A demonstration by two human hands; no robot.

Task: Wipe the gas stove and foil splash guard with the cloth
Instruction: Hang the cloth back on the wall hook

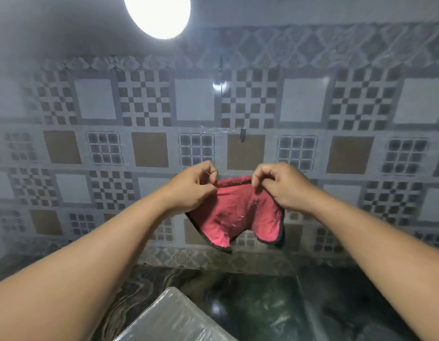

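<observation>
- While both arms reach forward, the left hand and the right hand each pinch the top edge of a pink cloth, fingers closed on its dark-trimmed hem.
- The two hands are held a little apart, level with each other, with the hem stretched between them.
- Below the grip the cloth hangs loose in two drooping lobes, its lower corners dangling free in front of the wall and touching nothing.
- Behind it stands the patterned wall covering, printed with checkered, brown and white squares; its glossy surface catches a glare spot, and a strip of clear tape sits on it above the hands.
- A bright round lamp shines at the top of the view.
- Under the arms lies a dark, marbled green countertop.
- A silvery foil-covered panel juts in at the bottom edge, near the left forearm and well below the cloth.
</observation>
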